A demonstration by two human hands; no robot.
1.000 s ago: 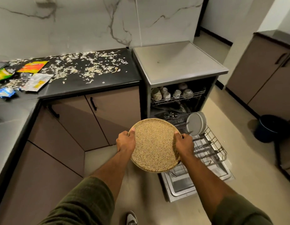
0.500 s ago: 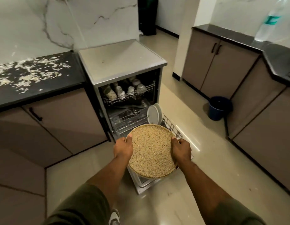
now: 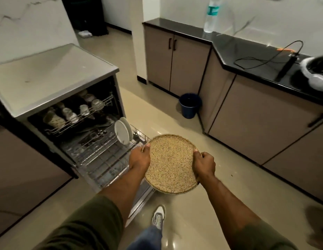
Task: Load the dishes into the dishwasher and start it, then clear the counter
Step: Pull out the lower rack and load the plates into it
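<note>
Left hand (image 3: 139, 160): I gripped the left rim of the speckled plate (image 3: 172, 164).
Right hand (image 3: 205, 164): I clamped its right rim.
Plate position: held over the dishwasher's (image 3: 66, 109) pulled-out lower rack (image 3: 103, 159), at its outer end.

My olive-green sleeves (image 3: 88, 226) are pushed up, leaving both forearms bare. Near the bottom edge I see blue jeans (image 3: 148, 238) and one grey-and-white sneaker (image 3: 158, 216).
</note>
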